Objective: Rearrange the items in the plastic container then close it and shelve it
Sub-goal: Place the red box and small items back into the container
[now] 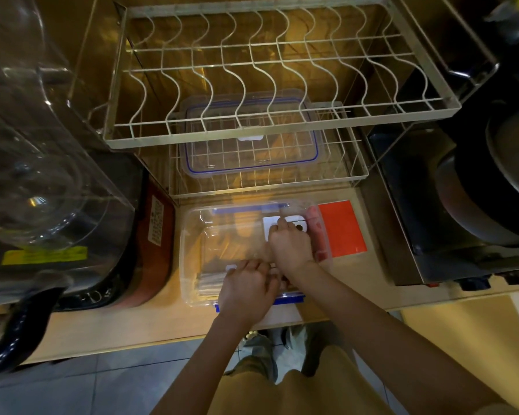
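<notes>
A clear plastic container (192,235) with blue clasps stands open on the wooden counter, under the wire rack. Both my hands reach inside it. My left hand (247,290) is curled over the near edge, next to a stack of flat packets (210,281). My right hand (288,244) rests farther in, its fingers pinching a white card with dark dots (294,224). What my left hand grips is hidden. The container's lid (249,139), clear with a blue seal, lies on the lower wire shelf behind.
A two-tier wire dish rack (267,127) hangs over the container. A red packet (340,227) lies at the container's right. A large clear-domed machine (42,175) stands to the left, a dark appliance with pans (462,190) to the right.
</notes>
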The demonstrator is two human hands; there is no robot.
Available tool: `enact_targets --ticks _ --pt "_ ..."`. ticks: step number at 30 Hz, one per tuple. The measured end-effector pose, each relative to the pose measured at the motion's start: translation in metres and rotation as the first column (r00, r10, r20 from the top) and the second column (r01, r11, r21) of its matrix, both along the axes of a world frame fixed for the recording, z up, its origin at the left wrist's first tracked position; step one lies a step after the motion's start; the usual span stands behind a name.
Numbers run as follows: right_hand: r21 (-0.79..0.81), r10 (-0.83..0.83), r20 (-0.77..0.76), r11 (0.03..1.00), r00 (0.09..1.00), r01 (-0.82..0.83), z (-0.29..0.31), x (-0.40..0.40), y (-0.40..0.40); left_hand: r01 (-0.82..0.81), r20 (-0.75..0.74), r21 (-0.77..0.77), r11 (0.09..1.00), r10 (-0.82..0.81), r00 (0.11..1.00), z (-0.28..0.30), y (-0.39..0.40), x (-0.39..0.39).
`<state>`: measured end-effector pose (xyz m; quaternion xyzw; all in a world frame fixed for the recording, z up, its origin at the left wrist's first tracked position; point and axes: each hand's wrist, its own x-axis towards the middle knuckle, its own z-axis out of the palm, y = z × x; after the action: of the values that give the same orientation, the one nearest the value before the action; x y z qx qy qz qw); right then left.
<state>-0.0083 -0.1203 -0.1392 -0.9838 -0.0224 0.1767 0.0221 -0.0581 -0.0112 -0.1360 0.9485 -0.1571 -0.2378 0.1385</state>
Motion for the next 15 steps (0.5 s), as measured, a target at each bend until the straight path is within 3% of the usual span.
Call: enact_targets --ticks 4,7,9,11,13,15 --pt "0.115 -0.076 -0.016 0.99 0.997 0.077 0.01 0.0 -0.004 0.008 0.008 0.006 1.0 -0.008 1.0 -0.001 0.001 0.0" --pt "0.286 -0.14 0.123 0.953 0.983 0.1 0.026 -0.005 -0.02 -0.004 0.007 -0.009 1.0 0.004 1.0 -0.003 0.002 -0.001" --pt "0.504 -0.311 0.194 0.846 0.93 0.178 0.036 -0.013 -0.039 -0.013 0.011 -0.017 1.0 0.013 1.0 -0.005 0.003 -0.001" --pt "0.654 -0.523 0.227 0.707 0.821 0.27 0.044 -0.022 -0.061 -0.018 0.009 -0.016 1.0 0.018 1.0 -0.006 0.003 0.0" --pt "0.665 -0.64 0.231 0.653 0.733 0.361 0.043 -0.03 -0.084 -0.005 0.011 -0.003 1.0 0.005 1.0 -0.006 0.002 0.0" --pt "0.594 -0.665 0.163 0.656 0.729 0.466 0.033 -0.035 -0.104 0.006 0.027 0.006 1.0 -0.006 1.0 -0.006 0.002 0.0"
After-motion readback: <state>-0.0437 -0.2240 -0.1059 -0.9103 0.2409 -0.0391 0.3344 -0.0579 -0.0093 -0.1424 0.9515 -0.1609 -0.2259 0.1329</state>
